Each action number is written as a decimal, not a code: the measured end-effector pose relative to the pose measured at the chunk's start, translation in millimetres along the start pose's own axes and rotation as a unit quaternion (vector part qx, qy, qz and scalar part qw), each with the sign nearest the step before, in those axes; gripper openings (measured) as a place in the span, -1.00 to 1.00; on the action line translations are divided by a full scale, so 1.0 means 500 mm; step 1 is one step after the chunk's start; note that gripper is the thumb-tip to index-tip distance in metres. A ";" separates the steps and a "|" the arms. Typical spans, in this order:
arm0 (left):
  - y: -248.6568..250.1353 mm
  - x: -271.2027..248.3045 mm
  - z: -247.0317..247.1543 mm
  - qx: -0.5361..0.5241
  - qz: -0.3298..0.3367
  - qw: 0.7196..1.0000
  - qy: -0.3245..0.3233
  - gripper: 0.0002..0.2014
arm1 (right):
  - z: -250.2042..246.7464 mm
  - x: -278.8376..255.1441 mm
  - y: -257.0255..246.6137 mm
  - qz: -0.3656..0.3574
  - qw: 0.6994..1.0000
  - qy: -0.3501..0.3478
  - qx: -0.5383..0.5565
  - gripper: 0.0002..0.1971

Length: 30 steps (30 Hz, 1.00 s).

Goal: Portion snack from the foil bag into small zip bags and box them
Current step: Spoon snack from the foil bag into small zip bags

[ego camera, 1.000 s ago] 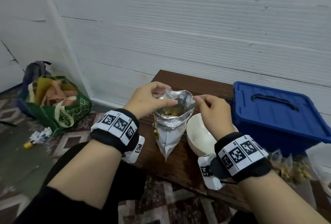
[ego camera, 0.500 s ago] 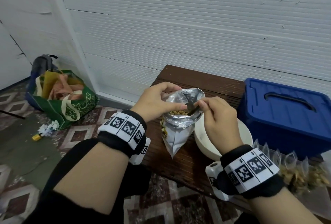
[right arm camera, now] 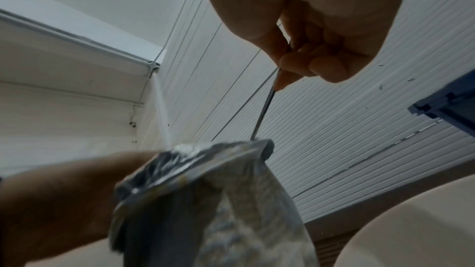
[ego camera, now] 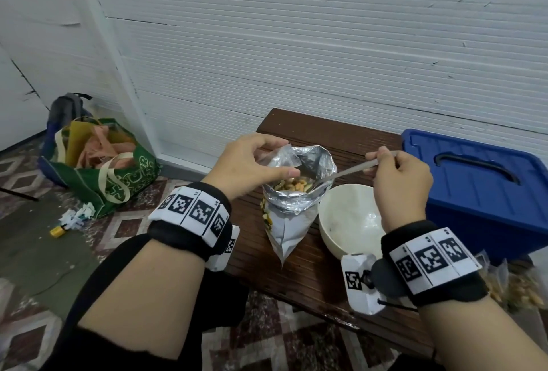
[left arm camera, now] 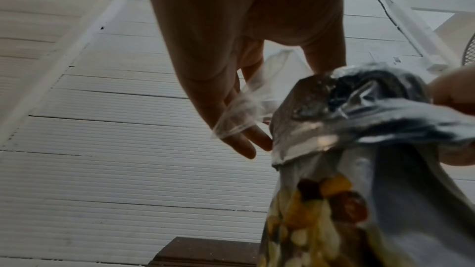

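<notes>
A: Item one, foil bag [ego camera: 296, 190]: upright on wooden table [ego camera: 326, 276], mouth open, mixed snack [ego camera: 292, 185] showing inside. Held how?

B: Left hand [ego camera: 246, 166]: thumb and fingers pinching near-left rim, small clear zip bag [left arm camera: 246, 98] caught in same pinch, empty. Right hand [ego camera: 397, 181]: fingers curled round spoon [ego camera: 350, 170] handle, bowl end down inside foil bag; load cannot be told.

A: Item two, white bowl [ego camera: 350, 222]?

B: Just right of foil bag, nothing visible in it.

A: Item three, blue box [ego camera: 480, 190]?

B: Far right, lid on.

A: Filled zip bags [ego camera: 516, 287]?

B: Several, near right edge of table, beside box, not yet boxed.

A: Progress?

B: Judged midway: some portions bagged, current one not yet scooped, sealing and boxing left.
</notes>
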<state>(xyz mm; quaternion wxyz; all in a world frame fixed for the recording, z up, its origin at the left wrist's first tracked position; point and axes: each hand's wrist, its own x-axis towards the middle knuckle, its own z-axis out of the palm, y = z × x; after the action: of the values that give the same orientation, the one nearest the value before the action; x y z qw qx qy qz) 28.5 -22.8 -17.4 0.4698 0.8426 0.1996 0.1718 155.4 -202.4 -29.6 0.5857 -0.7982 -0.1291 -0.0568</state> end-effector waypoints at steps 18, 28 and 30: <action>0.015 0.020 0.007 0.117 0.043 0.992 -0.022 -0.39 | 0.004 0.070 -0.068 0.007 0.998 -0.027 0.050 -0.65; 0.016 0.022 0.032 0.132 0.059 0.990 -0.001 -0.51 | 0.005 0.047 -0.090 -0.080 0.988 -0.100 0.092 -0.73; 0.016 0.022 0.031 0.095 0.051 0.994 0.009 -0.57 | -0.004 0.039 -0.096 -0.127 0.977 -0.116 0.129 -0.76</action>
<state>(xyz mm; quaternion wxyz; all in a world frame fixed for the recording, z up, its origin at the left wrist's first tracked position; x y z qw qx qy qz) 46.6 -32.4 -17.4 0.3764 0.8909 0.1758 0.1836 161.3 -188.0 20.0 0.6525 -0.6945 -0.3025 -0.0207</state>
